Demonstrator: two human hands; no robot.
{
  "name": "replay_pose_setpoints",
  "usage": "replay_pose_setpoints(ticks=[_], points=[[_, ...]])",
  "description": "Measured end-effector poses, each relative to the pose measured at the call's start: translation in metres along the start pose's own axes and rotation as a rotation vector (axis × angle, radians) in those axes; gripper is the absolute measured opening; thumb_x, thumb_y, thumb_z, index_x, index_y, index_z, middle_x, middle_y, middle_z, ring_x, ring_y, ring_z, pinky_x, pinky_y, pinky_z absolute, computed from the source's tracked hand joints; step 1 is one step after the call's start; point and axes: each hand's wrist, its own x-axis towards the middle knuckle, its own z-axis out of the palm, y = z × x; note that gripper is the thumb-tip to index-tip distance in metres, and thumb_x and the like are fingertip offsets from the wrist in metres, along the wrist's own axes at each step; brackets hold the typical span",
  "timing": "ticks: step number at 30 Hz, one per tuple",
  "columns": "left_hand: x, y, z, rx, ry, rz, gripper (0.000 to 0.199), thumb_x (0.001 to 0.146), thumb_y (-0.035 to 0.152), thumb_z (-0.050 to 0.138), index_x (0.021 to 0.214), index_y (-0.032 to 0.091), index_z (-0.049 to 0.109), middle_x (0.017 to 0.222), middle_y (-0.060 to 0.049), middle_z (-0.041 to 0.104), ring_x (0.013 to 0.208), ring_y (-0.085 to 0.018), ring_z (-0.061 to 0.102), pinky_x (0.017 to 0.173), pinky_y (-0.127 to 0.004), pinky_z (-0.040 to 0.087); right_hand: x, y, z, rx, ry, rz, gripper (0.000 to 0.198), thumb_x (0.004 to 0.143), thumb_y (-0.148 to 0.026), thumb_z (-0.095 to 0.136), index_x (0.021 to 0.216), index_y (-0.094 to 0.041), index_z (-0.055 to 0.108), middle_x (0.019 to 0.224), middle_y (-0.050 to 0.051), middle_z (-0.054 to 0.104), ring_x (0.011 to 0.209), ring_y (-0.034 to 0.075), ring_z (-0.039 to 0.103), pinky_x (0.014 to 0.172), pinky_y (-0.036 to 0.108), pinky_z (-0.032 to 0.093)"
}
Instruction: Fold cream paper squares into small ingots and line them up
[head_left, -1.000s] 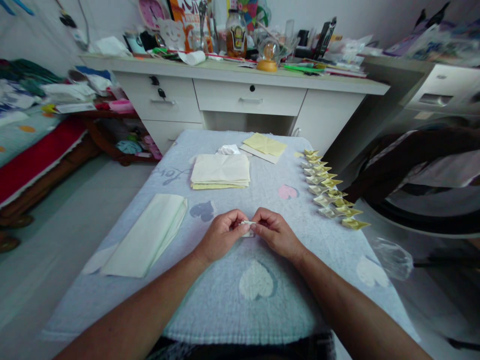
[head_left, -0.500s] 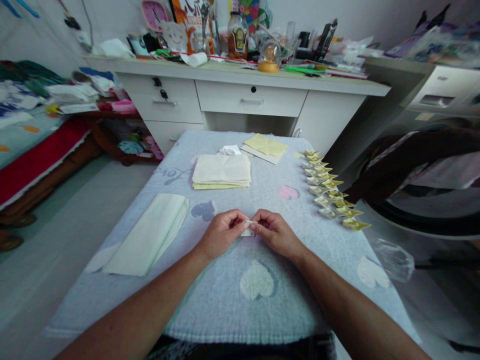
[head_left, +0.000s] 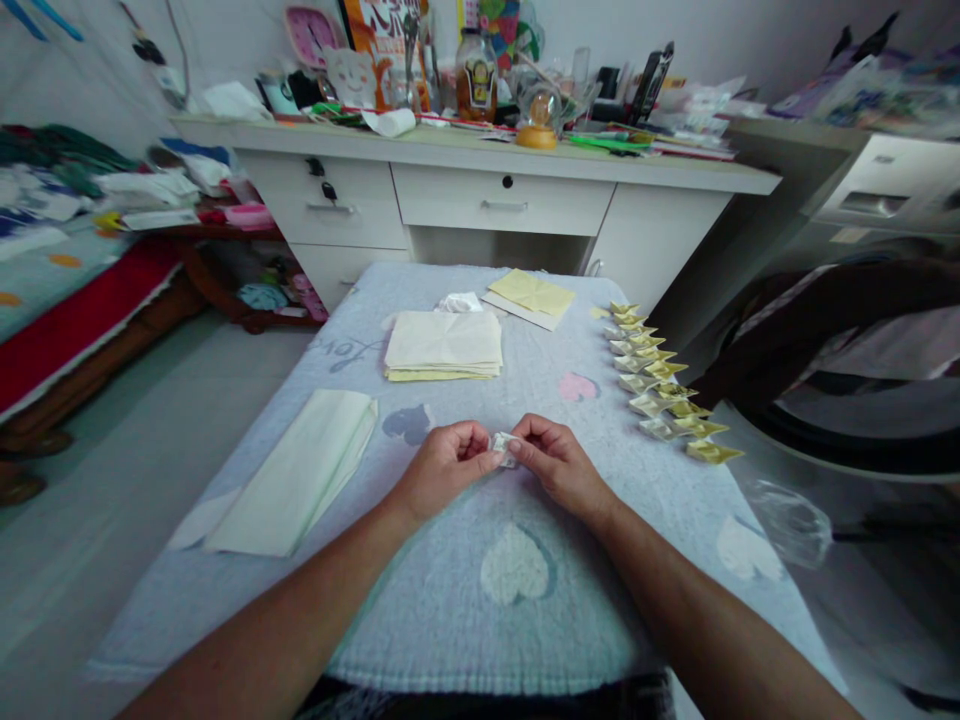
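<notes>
Between my two hands is a small piece of folded white paper (head_left: 503,447), held just above the cloth-covered table (head_left: 442,610). My left hand (head_left: 448,462) pinches its left side between thumb and fingers. On the right side, my right hand (head_left: 561,462) grips it the same way, thumb on top. Fingertips hide part of the paper. Off to the right stand rows of small folded paper boats (head_left: 651,404), yellow and whitish. Beyond my hands lies a stack of paper sheets (head_left: 444,342), cream over yellow.
At the left lies a folded pale sheet (head_left: 300,480). Yellow paper (head_left: 534,292) and a crumpled tissue (head_left: 459,302) are near the far edge. A clear plastic bag (head_left: 791,525) hangs by the right edge. Behind stands a cluttered desk (head_left: 502,160); a washing machine (head_left: 885,190) is at right.
The folded paper has turned and shows more of its white face above my thumbs. My fingers have shifted their hold slightly; the other things stay put.
</notes>
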Motion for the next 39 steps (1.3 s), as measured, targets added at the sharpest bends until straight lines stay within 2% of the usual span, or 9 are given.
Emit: replay_pose_setpoints(ticks=[3, 9, 14, 18, 25, 34, 37, 39], points=[[-0.0009, 0.0013, -0.0012, 0.099, -0.013, -0.005, 0.031, 0.082, 0.038, 0.061, 0.064, 0.016, 0.049, 0.058, 0.005, 0.044, 0.054, -0.007, 0.039, 0.051, -0.021, 0.029, 0.0001, 0.0004, 0.0003, -0.003, -0.015, 0.006, 0.034, 0.081, -0.049, 0.066, 0.074, -0.017, 0.056, 0.065, -0.003, 0.051, 0.061, 0.010, 0.044, 0.059, 0.024, 0.033], [-0.0013, 0.0012, -0.0037, 0.272, -0.034, 0.044, 0.032, 0.085, 0.037, 0.055, 0.063, 0.016, 0.046, 0.058, 0.006, 0.038, 0.055, -0.008, 0.034, 0.051, -0.022, 0.024, -0.0005, 0.0046, 0.0020, -0.139, -0.054, 0.012, 0.036, 0.080, -0.052, 0.065, 0.077, -0.017, 0.058, 0.066, -0.002, 0.052, 0.061, 0.011, 0.044, 0.059, 0.024, 0.033], [-0.0005, -0.0018, -0.0033, 0.212, -0.094, 0.044, 0.027, 0.086, 0.037, 0.053, 0.069, 0.017, 0.046, 0.062, 0.005, 0.040, 0.057, -0.008, 0.036, 0.053, -0.022, 0.027, -0.0001, 0.0040, 0.0005, -0.058, -0.067, 0.044, 0.037, 0.079, -0.052, 0.066, 0.074, -0.017, 0.057, 0.065, -0.003, 0.052, 0.061, 0.011, 0.043, 0.059, 0.024, 0.033], [-0.0014, -0.0016, -0.0024, 0.216, -0.131, 0.062, 0.016, 0.078, 0.027, 0.060, 0.076, 0.017, 0.047, 0.067, 0.006, 0.040, 0.060, -0.009, 0.038, 0.055, -0.021, 0.030, 0.0012, 0.0027, -0.0016, -0.010, -0.034, 0.068, 0.035, 0.078, -0.049, 0.067, 0.071, -0.016, 0.057, 0.063, -0.004, 0.049, 0.059, 0.010, 0.040, 0.057, 0.024, 0.030], [-0.0018, 0.0021, -0.0013, 0.257, -0.037, 0.089, 0.026, 0.081, 0.034, 0.060, 0.068, 0.018, 0.044, 0.063, 0.006, 0.037, 0.059, -0.008, 0.035, 0.054, -0.021, 0.028, 0.0009, 0.0021, -0.0009, 0.012, -0.016, 0.082, 0.034, 0.078, -0.048, 0.067, 0.071, -0.016, 0.058, 0.062, -0.004, 0.049, 0.059, 0.010, 0.040, 0.057, 0.024, 0.030], [-0.0024, -0.0013, -0.0015, 0.214, -0.017, 0.089, 0.031, 0.088, 0.036, 0.053, 0.066, 0.017, 0.043, 0.062, 0.006, 0.037, 0.058, -0.008, 0.034, 0.054, -0.022, 0.027, 0.0007, -0.0005, 0.0020, -0.035, -0.032, 0.054, 0.039, 0.078, -0.053, 0.067, 0.074, -0.015, 0.059, 0.065, -0.002, 0.051, 0.060, 0.010, 0.042, 0.057, 0.024, 0.031], [-0.0030, -0.0017, 0.0002, 0.182, -0.015, 0.111, 0.025, 0.089, 0.035, 0.054, 0.072, 0.017, 0.048, 0.065, 0.005, 0.041, 0.061, -0.009, 0.039, 0.057, -0.021, 0.031, 0.0002, 0.0004, 0.0013, -0.045, -0.033, 0.048, 0.037, 0.079, -0.052, 0.066, 0.075, -0.016, 0.060, 0.064, -0.003, 0.050, 0.060, 0.010, 0.041, 0.057, 0.024, 0.031], [-0.0037, -0.0008, 0.0019, 0.147, -0.001, 0.145, 0.014, 0.086, 0.030, 0.058, 0.087, 0.018, 0.052, 0.072, 0.004, 0.048, 0.067, -0.010, 0.046, 0.062, -0.021, 0.036, 0.0002, 0.0014, 0.0007, -0.039, -0.031, 0.042, 0.037, 0.080, -0.052, 0.065, 0.075, -0.016, 0.060, 0.065, -0.003, 0.050, 0.061, 0.010, 0.040, 0.059, 0.024, 0.032]])
